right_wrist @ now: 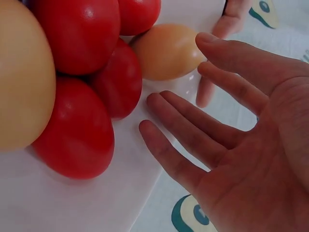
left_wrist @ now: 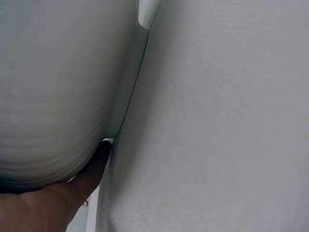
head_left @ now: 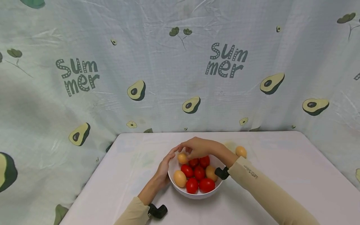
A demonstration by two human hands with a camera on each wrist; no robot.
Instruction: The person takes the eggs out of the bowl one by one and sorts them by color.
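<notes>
A white bowl [head_left: 194, 196] holds several red eggs [head_left: 207, 185] and yellow ones, all smooth and egg-shaped. My left hand [head_left: 164, 167] holds the bowl's left side, its fingertips up at the far rim. In the left wrist view the thumb [left_wrist: 72, 193] lies along the bowl's outer wall. Reaching over the far rim, my right hand [head_left: 197, 147] has thumb and index finger at the end of a yellow egg [right_wrist: 169, 52] inside the bowl. The other fingers of that hand are spread and touch nothing visible.
Another yellow egg [head_left: 241, 152] lies on the white table [head_left: 270, 168], behind the right forearm. A curtain [head_left: 168, 62] printed with avocados hangs behind the table. Black wrist cameras [head_left: 158, 211] are strapped over the beige sleeves.
</notes>
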